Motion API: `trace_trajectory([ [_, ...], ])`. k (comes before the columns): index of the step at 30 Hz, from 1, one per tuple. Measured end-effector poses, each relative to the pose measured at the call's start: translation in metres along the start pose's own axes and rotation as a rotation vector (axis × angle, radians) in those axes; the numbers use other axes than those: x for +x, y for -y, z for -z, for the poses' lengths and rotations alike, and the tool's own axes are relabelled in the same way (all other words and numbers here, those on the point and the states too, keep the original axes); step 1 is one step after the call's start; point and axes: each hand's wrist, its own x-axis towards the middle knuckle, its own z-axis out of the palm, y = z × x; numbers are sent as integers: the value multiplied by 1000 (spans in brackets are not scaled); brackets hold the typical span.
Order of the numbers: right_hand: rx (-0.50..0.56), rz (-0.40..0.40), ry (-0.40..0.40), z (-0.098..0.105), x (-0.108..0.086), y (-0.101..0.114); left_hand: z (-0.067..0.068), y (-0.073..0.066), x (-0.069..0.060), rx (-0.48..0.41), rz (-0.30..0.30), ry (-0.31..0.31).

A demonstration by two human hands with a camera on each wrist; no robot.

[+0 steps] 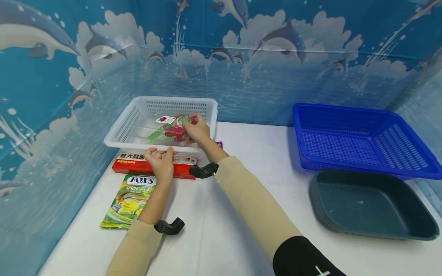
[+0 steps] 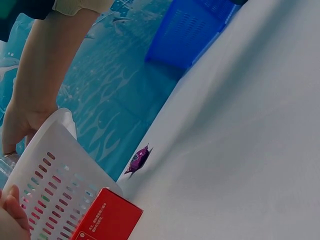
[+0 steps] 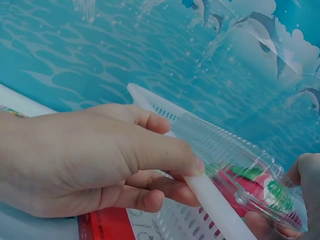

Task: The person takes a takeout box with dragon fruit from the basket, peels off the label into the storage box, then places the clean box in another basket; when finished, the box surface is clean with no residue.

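Note:
A white plastic basket (image 1: 117, 132) stands at the back left. Over its near rim my left hand (image 1: 161, 163) is hooked; in the right wrist view, that hand's thumb presses the rim (image 3: 220, 207) with the fingers curled underneath. Inside the basket lies a clear plastic pack (image 1: 174, 132) with red and green contents and a white label. My right hand (image 1: 198, 130) reaches over the rim and grips the pack's right end. The right wrist view shows the pack's ribbed clear lid (image 3: 220, 135) tilted in the basket. Part of the right hand is cut off there.
A red tomato sauce pasta box (image 1: 183, 172) lies against the basket's front. Nearer lies a green FOX'S Spring Tea bag (image 1: 129, 201), partly behind my left forearm. A small purple wrapped item (image 2: 138, 160) lies by the basket. At right are a blue basket (image 1: 345, 107) and dark green tub (image 1: 376, 230).

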Motion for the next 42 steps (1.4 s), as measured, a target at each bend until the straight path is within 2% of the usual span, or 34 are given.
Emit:
trace_trajectory([
  [6, -172, 69, -33, 6, 3, 1, -3, -2, -2, -14, 9, 6],
  [10, -207, 84, -52, 9, 4, 3, -3, -3, -2, -42, 9, 15],
  [18, -162, 72, -66, 13, 3, 6, -2, -3, -2, -19, 15, 9],
  [26, -89, 112, -60, 24, -3, 13, -1, -1, -2, -12, 19, 2],
  [34, -4, 174, -40, 43, -9, 24, -1, -2, -1, -18, 15, 25],
  [42, -18, 160, -64, 58, -17, 33, 1, -1, -1, -13, 1, 27],
])
